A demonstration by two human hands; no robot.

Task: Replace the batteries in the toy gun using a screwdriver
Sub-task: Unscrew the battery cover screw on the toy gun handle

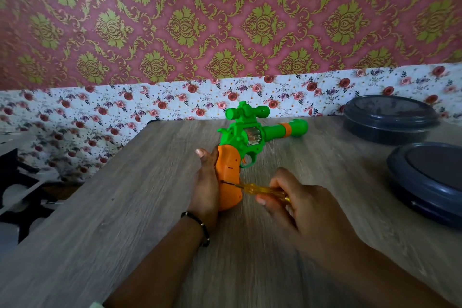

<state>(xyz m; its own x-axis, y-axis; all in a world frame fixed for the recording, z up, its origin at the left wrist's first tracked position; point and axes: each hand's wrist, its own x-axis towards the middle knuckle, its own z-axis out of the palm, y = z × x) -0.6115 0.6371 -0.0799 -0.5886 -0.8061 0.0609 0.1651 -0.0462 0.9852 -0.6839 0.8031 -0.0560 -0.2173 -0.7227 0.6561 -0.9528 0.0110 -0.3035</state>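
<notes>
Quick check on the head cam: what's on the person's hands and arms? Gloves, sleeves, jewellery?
Both hands are bare, no gloves. The left hand has a thin black beaded bracelet at the wrist. The right hand wears nothing visible. No sleeves show on either forearm; fingernails look unpainted.

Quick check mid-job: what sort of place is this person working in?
Probably a room in a home, not a workshop: patterned wallpaper with a floral strip below, a wood-grain table, and two dark lidded containers at its right side.
</notes>
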